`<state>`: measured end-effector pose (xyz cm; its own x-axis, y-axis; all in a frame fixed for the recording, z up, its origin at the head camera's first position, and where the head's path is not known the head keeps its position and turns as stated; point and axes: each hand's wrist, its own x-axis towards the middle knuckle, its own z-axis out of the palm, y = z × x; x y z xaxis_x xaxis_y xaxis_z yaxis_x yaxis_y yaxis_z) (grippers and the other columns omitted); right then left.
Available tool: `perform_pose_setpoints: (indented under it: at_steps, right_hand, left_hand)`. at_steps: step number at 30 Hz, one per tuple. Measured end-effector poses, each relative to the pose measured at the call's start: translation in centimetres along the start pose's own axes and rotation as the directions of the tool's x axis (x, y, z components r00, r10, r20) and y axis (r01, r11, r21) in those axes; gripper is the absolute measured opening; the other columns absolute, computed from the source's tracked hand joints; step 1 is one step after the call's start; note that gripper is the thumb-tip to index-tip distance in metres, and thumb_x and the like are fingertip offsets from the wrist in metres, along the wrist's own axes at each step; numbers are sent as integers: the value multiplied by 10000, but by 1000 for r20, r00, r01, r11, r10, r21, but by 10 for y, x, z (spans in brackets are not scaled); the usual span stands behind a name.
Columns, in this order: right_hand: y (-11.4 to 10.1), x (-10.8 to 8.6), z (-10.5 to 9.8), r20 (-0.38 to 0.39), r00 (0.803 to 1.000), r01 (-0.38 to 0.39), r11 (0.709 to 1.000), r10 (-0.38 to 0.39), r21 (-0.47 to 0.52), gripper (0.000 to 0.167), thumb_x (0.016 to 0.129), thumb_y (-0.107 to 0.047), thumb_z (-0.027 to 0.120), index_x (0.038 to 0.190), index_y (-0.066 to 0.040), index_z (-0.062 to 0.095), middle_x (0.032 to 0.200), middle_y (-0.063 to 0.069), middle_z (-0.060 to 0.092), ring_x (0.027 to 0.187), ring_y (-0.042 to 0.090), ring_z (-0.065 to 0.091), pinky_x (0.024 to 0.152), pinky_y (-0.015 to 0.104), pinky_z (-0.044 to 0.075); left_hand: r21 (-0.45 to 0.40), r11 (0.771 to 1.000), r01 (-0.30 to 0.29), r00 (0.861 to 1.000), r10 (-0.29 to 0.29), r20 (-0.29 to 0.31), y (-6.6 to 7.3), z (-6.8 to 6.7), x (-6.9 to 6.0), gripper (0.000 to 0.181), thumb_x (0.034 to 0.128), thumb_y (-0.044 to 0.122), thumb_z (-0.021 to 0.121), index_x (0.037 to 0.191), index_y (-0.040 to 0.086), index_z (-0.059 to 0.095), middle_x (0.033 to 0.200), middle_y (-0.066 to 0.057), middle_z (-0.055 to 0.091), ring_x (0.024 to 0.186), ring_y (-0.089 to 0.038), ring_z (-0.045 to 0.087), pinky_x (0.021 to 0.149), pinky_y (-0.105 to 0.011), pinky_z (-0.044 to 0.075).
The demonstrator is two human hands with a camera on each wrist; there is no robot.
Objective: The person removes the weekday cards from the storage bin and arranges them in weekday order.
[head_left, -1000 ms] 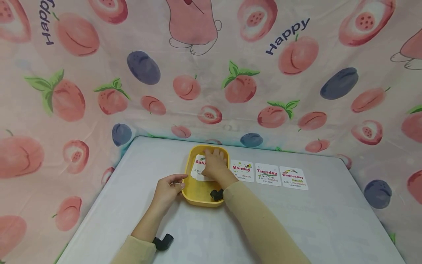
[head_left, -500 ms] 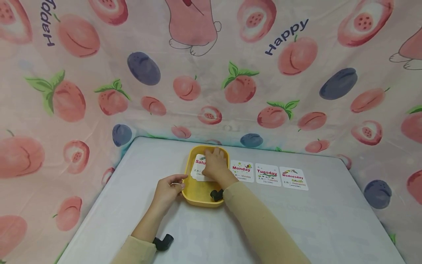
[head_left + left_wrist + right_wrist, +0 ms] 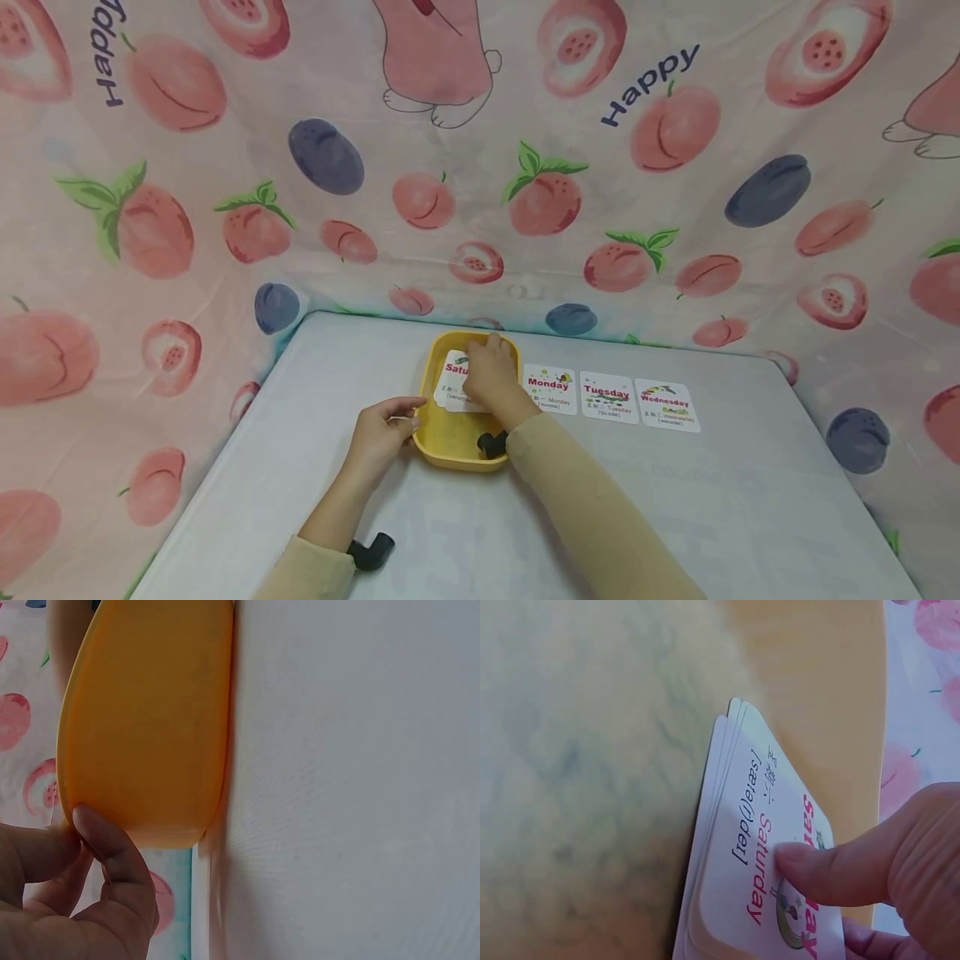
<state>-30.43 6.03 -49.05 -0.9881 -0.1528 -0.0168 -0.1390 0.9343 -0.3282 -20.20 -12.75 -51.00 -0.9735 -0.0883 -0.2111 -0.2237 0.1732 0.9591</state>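
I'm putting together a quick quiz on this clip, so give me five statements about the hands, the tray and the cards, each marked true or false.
1. The left hand pinches the rim of the yellow tray. True.
2. The right hand has its thumb on the Saturday card. True.
3. The Saturday card is the only card in the tray. False: edges of other cards show beneath it.
4. The Monday card, Tuesday card and Wednesday card lie in a row on the table. True.
5. The Wednesday card lies nearest the tray. False: the Monday card does.
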Motion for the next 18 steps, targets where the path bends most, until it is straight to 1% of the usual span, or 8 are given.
perform_pose_setpoints:
  at_steps: [6,12,15,18]
  right_hand:
    - [-4,-1,-1,-35,999,0,1000,1,10,534,904,-103,800,1415,-159,658,1351,138,526,1239,308,467,1154,429,455]
    - [-7,-2,-2,-79,997,9,1000,-8,23,493,895,-69,791,1371,-165,702,1322,119,555,1201,295,503,1121,417,485]
    - [-8,-1,-3,-85,996,13,1000,-11,24,479,895,-54,780,1357,-165,718,1309,111,567,1171,287,513,1096,407,499]
    - [-8,0,-4,-87,996,13,999,-10,36,462,897,-52,777,1343,-163,731,1293,97,575,1168,272,524,1102,395,508]
  left_hand:
    - [-11,1000,-8,1000,8,0,-1,0,1,354,955,-62,677,1285,28,767,1149,-139,628,844,-212,627,684,-242,568]
    - [-17,1000,-17,1000,17,1,-3,0,2,351,950,-64,679,1276,31,773,1126,-128,628,827,-201,624,683,-256,571]
    - [-17,1000,-22,1000,22,1,-3,0,2,351,950,-63,681,1276,30,772,1122,-128,630,822,-200,625,679,-253,568]
    - [-17,1000,-21,1000,21,3,-3,0,2,350,954,-61,680,1280,30,770,1122,-128,631,822,-196,622,677,-250,565]
